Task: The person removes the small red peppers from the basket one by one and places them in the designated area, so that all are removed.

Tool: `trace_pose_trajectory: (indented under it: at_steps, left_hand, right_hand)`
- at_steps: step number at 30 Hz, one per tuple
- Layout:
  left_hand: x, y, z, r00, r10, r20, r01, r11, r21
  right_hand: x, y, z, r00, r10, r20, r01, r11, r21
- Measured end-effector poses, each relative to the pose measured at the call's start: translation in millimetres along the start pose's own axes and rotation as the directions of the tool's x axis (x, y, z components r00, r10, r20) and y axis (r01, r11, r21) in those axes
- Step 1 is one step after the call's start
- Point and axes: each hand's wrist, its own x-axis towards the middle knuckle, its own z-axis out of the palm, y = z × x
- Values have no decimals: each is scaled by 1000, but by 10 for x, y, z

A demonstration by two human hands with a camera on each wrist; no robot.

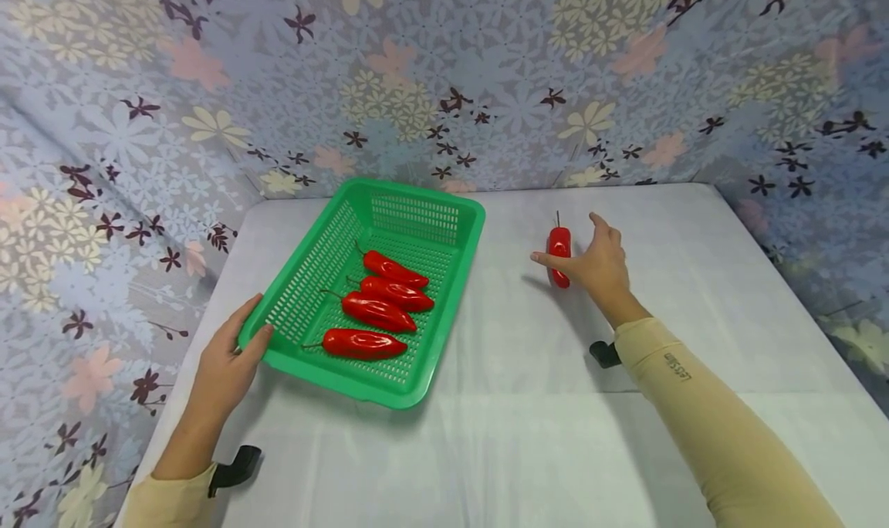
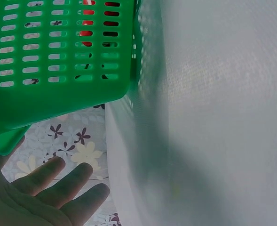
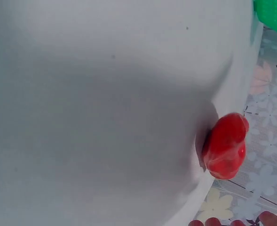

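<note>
Visibly, the lone pepper (image 1: 559,242) looks glossy, red, thin-stemmed.

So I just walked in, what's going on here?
A person's left hand holds a corner of the green basket, in which four peppers lie. The right hand is spread over a fifth pepper, which lies on the table to the right of the basket; it has not gripped that one yet.
</note>
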Motion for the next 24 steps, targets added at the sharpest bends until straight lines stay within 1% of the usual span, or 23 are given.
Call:
trace_pose_trajectory:
  at_steps: [3,6,10,14,20,24]
  left_hand:
    - [3,10,2,1000,2,0,-2,1000,-2]
    - [3,17,2,1000,2,-1,-2,1000,-1]
    - [3,15,-2,1000,2,-5,-2,1000,2]
    - [6,15,-6,1000,4,-4,-4,1000,2]
    - [8,17,-8,1000,-2,6,2,1000,5]
    - [8,13,-6,1000,3,3,-3,1000,9]
  right_hand:
    - [10,-12,-13,1000,3,0,-3,1000,10]
    - [29,-46,-29,1000,-17,-6,17,1000,20]
    - [41,-146,-45,999,-44,-6,44,999,24]
    - [15,-292,-71,997,-71,5,71,997,28]
    - [-41,-555,-97,986,-167,9,165,981,99]
    - [-64,-780,-74,970,-242,1,239,958,157]
